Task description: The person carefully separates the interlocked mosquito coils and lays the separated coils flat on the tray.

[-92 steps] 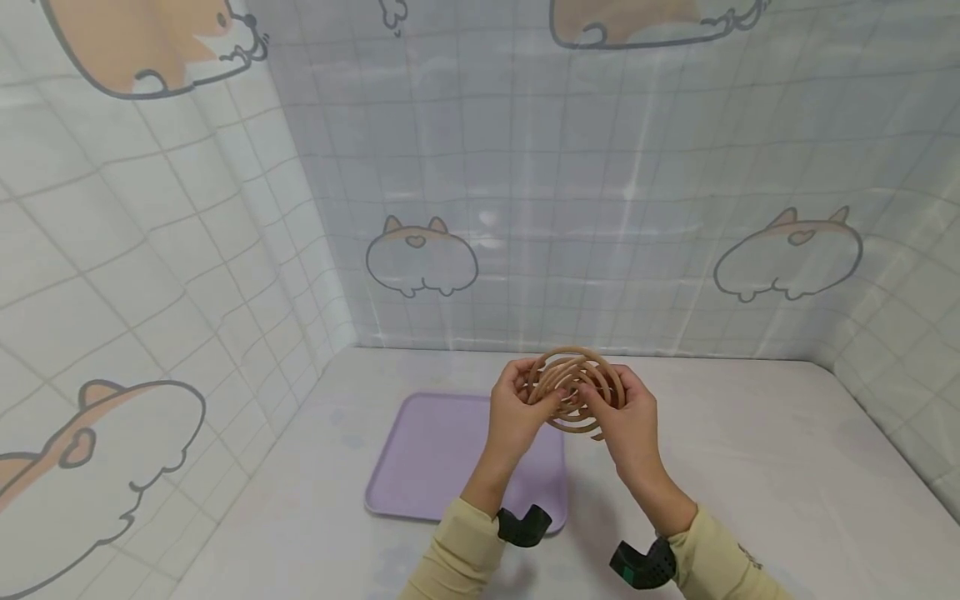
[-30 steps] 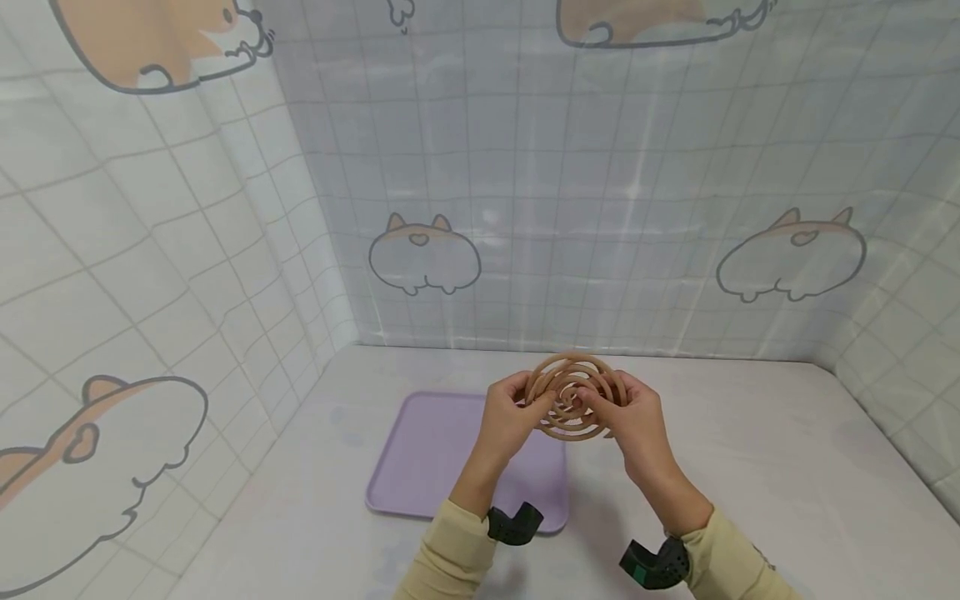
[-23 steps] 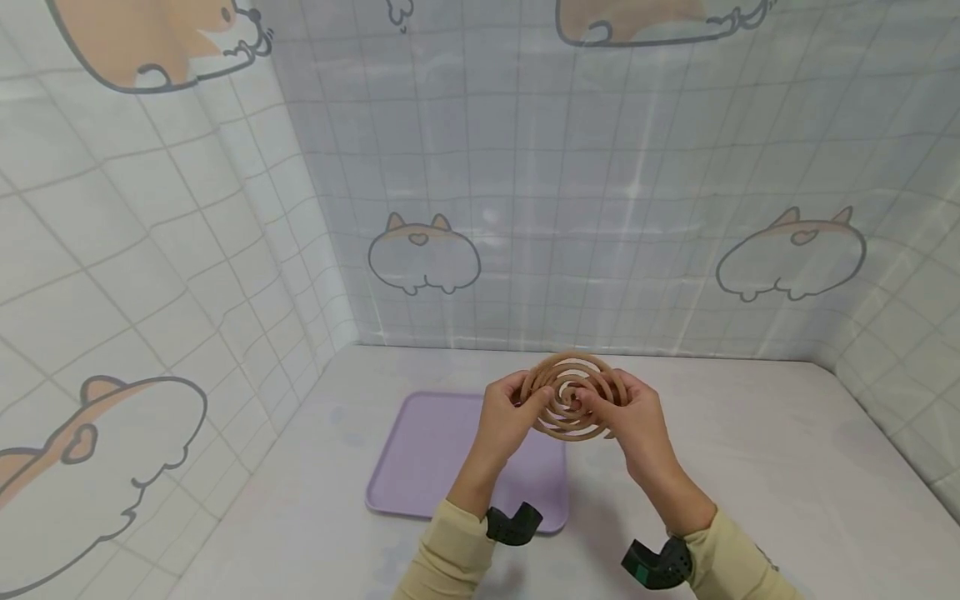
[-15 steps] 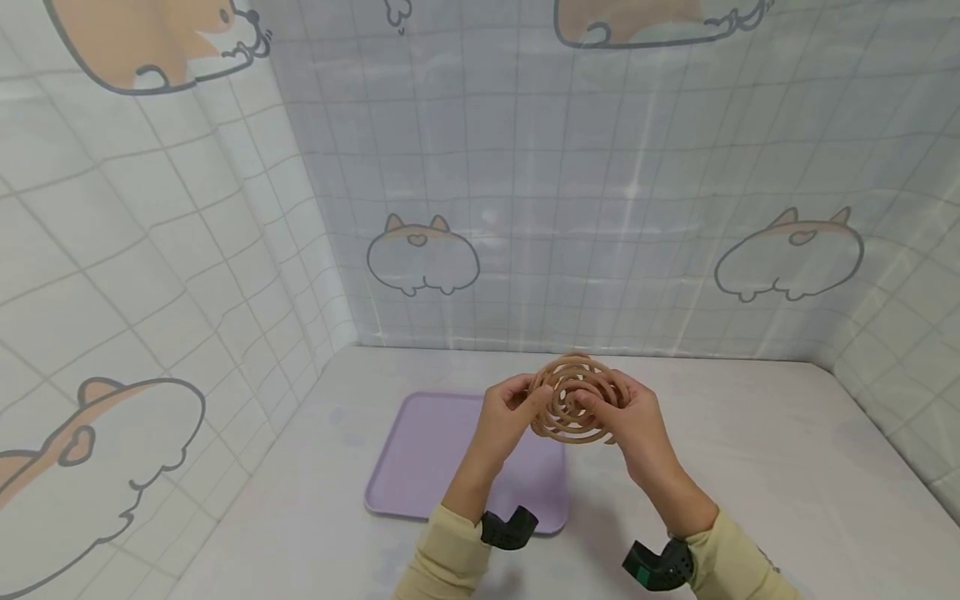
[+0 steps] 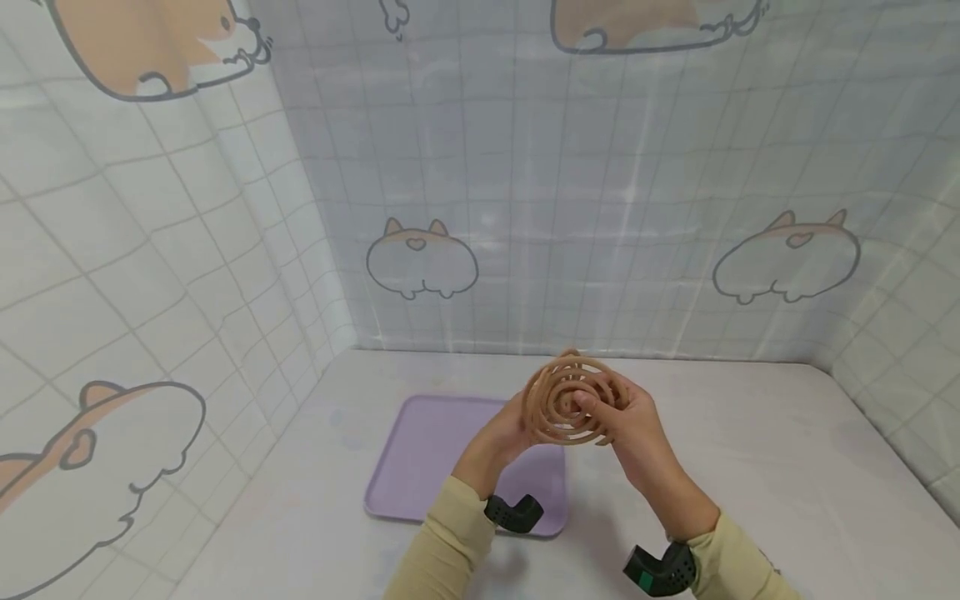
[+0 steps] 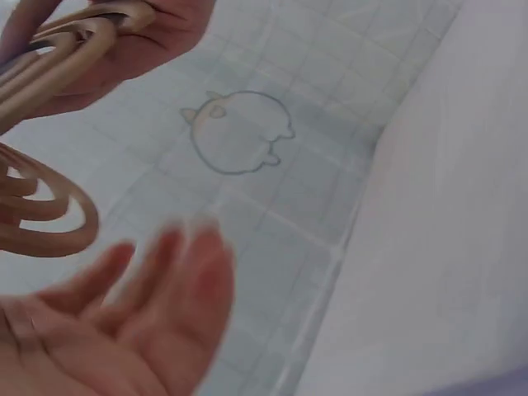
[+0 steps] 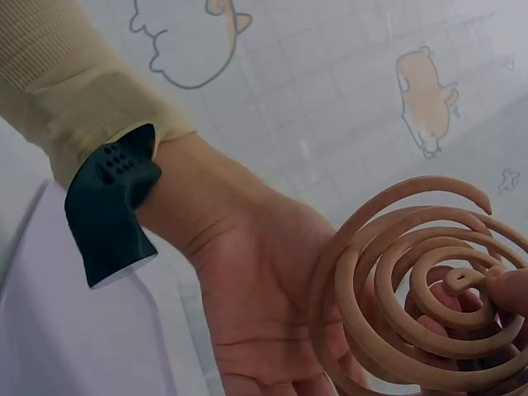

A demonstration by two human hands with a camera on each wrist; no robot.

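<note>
A light-brown mosquito coil, flat spirals with overlapping turns, is held up above the table. My right hand pinches it near the centre, the thumb pressed by the small slotted eye, as the right wrist view shows. Behind the coil's left side, my left hand is partly hidden in the head view. In the left wrist view that left hand has its palm turned up and its fingers loosely extended and blurred, apart from the coil.
A lavender tray lies on the white table, below and left of the hands. Gridded curtains with corgi drawings enclose the back and sides. Each wrist carries a black camera mount.
The left thumb, earlier pressing the coil's left front, has come off it, and the left hand has slipped behind the coil's edge. The right hand keeps its pinch. The turns have shifted.
</note>
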